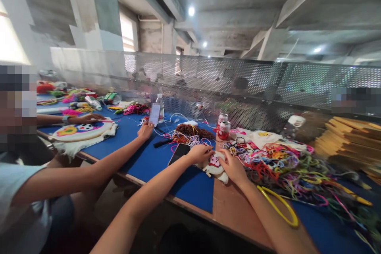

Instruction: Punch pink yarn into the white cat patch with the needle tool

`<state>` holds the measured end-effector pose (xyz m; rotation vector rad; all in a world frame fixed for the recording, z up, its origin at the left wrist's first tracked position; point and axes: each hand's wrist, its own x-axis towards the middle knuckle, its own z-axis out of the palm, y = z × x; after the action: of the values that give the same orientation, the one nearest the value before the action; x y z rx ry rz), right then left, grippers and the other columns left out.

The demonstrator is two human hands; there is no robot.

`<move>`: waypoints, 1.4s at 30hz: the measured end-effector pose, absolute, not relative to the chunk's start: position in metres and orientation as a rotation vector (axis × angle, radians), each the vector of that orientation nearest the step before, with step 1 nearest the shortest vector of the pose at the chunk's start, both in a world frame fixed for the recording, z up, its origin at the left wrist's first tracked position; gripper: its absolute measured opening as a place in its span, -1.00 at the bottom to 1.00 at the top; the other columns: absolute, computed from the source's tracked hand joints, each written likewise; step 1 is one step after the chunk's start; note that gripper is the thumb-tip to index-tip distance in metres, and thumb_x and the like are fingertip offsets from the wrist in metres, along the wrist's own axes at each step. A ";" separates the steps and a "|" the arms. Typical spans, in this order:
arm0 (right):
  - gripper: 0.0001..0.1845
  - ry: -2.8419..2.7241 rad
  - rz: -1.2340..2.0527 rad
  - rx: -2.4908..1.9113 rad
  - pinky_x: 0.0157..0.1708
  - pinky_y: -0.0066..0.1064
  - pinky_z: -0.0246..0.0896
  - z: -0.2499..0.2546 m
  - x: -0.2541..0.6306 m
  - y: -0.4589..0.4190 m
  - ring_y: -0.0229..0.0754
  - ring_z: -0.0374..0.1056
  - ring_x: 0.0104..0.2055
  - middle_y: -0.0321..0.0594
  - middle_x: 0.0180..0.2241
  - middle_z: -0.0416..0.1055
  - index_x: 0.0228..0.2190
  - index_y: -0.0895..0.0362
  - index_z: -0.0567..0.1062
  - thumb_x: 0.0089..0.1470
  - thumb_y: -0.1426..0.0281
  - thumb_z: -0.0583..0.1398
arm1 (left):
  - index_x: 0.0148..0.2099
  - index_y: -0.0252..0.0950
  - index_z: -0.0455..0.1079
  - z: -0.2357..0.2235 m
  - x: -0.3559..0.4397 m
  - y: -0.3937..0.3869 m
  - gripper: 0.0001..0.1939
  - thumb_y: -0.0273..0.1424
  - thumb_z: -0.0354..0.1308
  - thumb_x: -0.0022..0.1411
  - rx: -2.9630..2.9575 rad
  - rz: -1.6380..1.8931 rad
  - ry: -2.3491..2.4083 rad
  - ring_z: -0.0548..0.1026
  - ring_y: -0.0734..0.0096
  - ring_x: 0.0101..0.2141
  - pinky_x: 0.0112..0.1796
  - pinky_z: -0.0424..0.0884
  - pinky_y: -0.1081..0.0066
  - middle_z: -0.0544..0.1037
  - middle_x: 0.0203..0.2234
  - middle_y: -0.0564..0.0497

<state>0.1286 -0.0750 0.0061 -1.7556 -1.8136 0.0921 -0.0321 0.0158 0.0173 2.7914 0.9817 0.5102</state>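
Note:
A small round embroidery hoop (220, 170) with white cloth and a pink and dark red stitched pattern is at the table edge in front of me. On its right side my right hand (233, 166) grips the rim, thumb and fingers closed. Over the upper left of the hoop, my left hand (201, 154) has its fingertips pinched together; whatever they hold is too small to make out. Loose white cloth hangs from the hoop's lower edge. Partly under my left wrist lies a dark phone (178, 154).
Tangled coloured yarn (276, 162) heaps at right, near a yellow hoop (279, 206). Two soda cans (224, 130) stand behind my hands. At left, a co-worker's hand (145, 130) reaches over the blue tabletop (133, 166); a larger embroidery hoop (83, 131) lies beyond. A perforated metal screen (253, 87) closes the back.

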 end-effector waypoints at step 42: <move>-0.67 -2.002 -0.010 -1.809 -0.45 -0.44 0.05 0.012 0.123 -0.083 -0.12 0.42 -0.34 -0.18 -0.40 0.51 -0.28 0.09 0.50 0.14 0.27 -0.02 | -0.54 -0.34 0.42 0.016 -0.026 0.008 -0.49 -0.19 -0.16 0.27 2.881 0.468 0.841 0.26 0.49 -0.62 -0.54 0.03 0.48 0.42 -0.64 -0.02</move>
<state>0.1235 -0.0827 0.0121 -1.8091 -2.0023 -0.0100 -0.0260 0.0084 0.0162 2.8809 0.8413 0.4681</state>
